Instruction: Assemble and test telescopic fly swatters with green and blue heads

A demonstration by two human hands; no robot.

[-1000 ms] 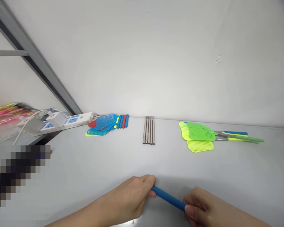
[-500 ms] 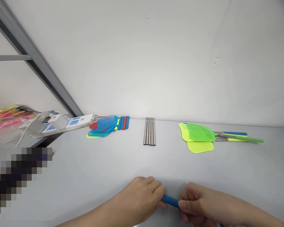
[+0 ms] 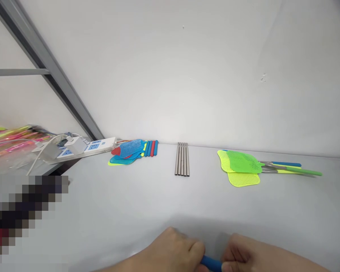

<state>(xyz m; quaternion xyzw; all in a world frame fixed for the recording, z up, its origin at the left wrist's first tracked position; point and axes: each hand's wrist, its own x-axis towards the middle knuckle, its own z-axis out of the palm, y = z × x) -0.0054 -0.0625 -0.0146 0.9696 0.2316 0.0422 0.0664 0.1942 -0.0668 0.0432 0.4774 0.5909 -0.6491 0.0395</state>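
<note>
At the bottom edge, my left hand (image 3: 180, 251) is closed around one end of a blue handle (image 3: 212, 263). My right hand (image 3: 245, 255) pinches the same handle farther right, thumb on top. Only a short length of blue shows between the hands; the rest is hidden by my fingers and the frame edge. Beyond them lie several steel tubes (image 3: 182, 160) side by side. To the right is a pile of fly swatters (image 3: 245, 162), green and yellow, with blue, green and yellow handles.
Swatter heads (image 3: 132, 148), mostly blue, lie at the back left beside several loose handles (image 3: 151, 148) in blue and red. A power strip (image 3: 103, 144) with plugged-in chargers stands farther left, near plastic-bagged colourful items (image 3: 11, 141). A wall (image 3: 170, 83) rises behind the table.
Both hands, with the blue handle between them, have moved lower in the view and slightly right. The whole scene has shifted slightly right and down as the camera moved.
</note>
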